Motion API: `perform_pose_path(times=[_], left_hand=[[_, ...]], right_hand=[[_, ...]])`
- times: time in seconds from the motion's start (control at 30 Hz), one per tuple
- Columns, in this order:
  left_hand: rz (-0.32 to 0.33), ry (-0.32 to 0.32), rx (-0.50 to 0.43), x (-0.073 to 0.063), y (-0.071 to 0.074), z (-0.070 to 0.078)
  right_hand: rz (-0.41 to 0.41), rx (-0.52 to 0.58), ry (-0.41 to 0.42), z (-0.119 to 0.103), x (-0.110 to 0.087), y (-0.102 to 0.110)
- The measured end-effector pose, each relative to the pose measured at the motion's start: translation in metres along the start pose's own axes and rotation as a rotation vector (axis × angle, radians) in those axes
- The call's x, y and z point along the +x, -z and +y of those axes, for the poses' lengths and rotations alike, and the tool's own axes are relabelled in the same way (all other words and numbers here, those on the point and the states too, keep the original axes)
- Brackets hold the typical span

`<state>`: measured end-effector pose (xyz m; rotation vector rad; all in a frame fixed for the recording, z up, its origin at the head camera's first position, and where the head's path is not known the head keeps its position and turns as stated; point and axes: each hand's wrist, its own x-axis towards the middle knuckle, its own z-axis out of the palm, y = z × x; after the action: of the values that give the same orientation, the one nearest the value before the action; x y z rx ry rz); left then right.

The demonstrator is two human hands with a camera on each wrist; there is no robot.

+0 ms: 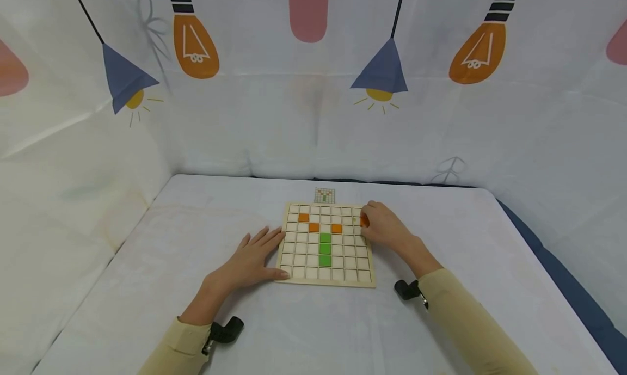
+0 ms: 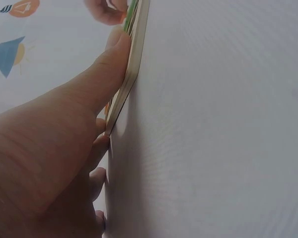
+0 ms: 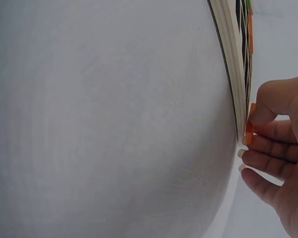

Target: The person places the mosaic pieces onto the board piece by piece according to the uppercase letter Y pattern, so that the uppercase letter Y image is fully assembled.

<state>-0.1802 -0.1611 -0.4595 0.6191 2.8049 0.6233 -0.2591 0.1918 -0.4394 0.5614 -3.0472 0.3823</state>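
Note:
A square wooden grid board (image 1: pixel 325 282) lies on the white table, most cells filled with pale tiles. Three orange tiles (image 1: pixel 303 217) and a column of green tiles (image 1: pixel 325 249) stand out among them. My left hand (image 1: pixel 250 260) rests flat at the board's left side, fingers spread, the thumb over the near left corner. In the left wrist view that thumb presses against the board's edge (image 2: pixel 132 69). At the far right of the board, my right hand (image 1: pixel 387 225) pinches an orange tile (image 3: pixel 250 124) between thumb and fingers, right at the rim.
Just behind the board lies a small pattern card (image 1: pixel 324 195) showing a coloured grid. The white table (image 1: pixel 235 195) reaches back to a hanging cloth printed with lamps and bulbs. Black wrist mounts (image 1: pixel 227 330) stick out from both sleeves.

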Motion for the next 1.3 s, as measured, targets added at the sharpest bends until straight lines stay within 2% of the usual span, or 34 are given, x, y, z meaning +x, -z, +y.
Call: perform_pose_path(times=[0.47,0.73,1.03,1.3], left_hand=[[0.006,-0.02,-0.01,0.0,0.001,0.003],[0.006,-0.012,-0.005,0.001,0.0,0.003],[0.012,-0.017,-0.005,0.0,-0.001,0.002],[0.012,-0.017,-0.013,-0.001,0.001,0.003]], right_hand=[[-0.025,-0.012,-0.006,-0.006,0.004,-0.001],[0.017,-0.052,0.03,-0.008,0.008,-0.004],[0.011,-0.036,0.012,-0.015,0.012,-0.006],[-0.003,-0.021,0.037,-0.018,0.015,-0.009]])
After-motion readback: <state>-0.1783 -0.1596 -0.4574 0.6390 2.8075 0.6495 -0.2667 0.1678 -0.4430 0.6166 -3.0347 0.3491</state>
